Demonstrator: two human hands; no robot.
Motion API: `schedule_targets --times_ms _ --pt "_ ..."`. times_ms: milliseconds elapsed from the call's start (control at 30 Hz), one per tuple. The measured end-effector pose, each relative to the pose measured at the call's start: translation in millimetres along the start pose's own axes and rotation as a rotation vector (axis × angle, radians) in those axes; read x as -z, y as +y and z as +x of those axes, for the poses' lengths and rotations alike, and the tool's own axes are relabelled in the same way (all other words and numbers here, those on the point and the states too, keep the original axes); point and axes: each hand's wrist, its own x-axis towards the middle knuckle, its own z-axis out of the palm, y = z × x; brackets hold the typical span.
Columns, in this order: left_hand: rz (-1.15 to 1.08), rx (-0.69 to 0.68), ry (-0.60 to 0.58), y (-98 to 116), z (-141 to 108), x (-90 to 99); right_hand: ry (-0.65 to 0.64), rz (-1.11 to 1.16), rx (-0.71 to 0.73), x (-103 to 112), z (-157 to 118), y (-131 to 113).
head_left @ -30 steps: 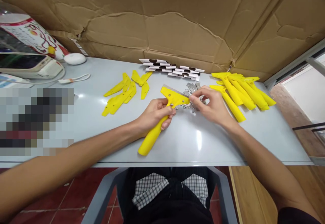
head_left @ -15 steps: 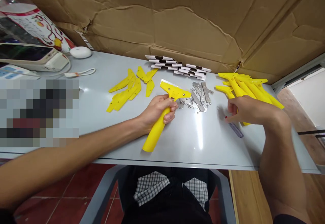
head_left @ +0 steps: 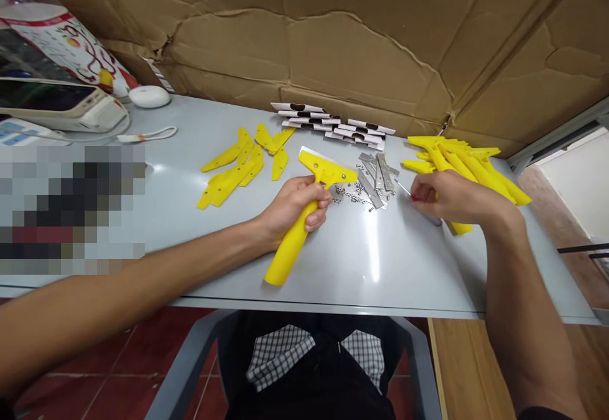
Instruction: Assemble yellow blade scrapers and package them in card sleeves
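My left hand [head_left: 302, 207] is wrapped round the neck of a yellow scraper [head_left: 288, 252], its handle pointing toward me. Two screws show in the scraper's wide head, and a thin blade edge runs along its far side. My right hand [head_left: 445, 198] grips a screwdriver [head_left: 403, 187]; its thin metal shaft points left, while the fingers cover much of the handle. Metal blades [head_left: 373, 176] lie in a loose pile between the scraper head and the screwdriver, with small screws and nuts [head_left: 349, 195] scattered around them.
Yellow scraper handles [head_left: 469, 163] are heaped at the right. Flat yellow plates [head_left: 233, 179] lie left of centre. White folded sleeves [head_left: 333, 122] sit against the cardboard [head_left: 285, 52] at the back. A white mouse [head_left: 149, 96], device and cable occupy the far left; a blurred patch hides part of the table.
My right hand has moved slightly left and away from me, raising the screwdriver, whose shaft now points at the metal blades. My left hand and the scraper stay nearly still.
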Motion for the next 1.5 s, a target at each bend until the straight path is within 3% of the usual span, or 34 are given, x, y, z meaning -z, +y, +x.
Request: schedule_targets --times_ms 167,333,500,1167,1367,1500 --pt "0.011 0.001 -0.005 -0.3 -1.1 -0.5 0.386 0.059 0.26 -4.9 2.1 -21.6" --pt "0.003 0.0 0.021 0.5 -3.1 -0.2 0.551 0.155 0.429 -20.9 7.8 -42.5" --pt "0.026 0.027 0.0 0.1 -2.8 2.7 0.656 0.166 0.411 -25.0 9.5 -48.5" --pt "0.247 -0.045 0.013 -4.9 -10.3 -3.3 0.624 0.166 0.546 -27.9 5.5 -53.5" --pt "0.321 -0.102 0.022 -6.5 -10.5 -8.3 0.679 0.001 0.571 -27.2 -6.7 -53.6" --pt "0.294 -0.083 0.055 -7.9 -8.9 -5.8 0.727 0.023 0.635 -28.9 -10.7 -58.5"
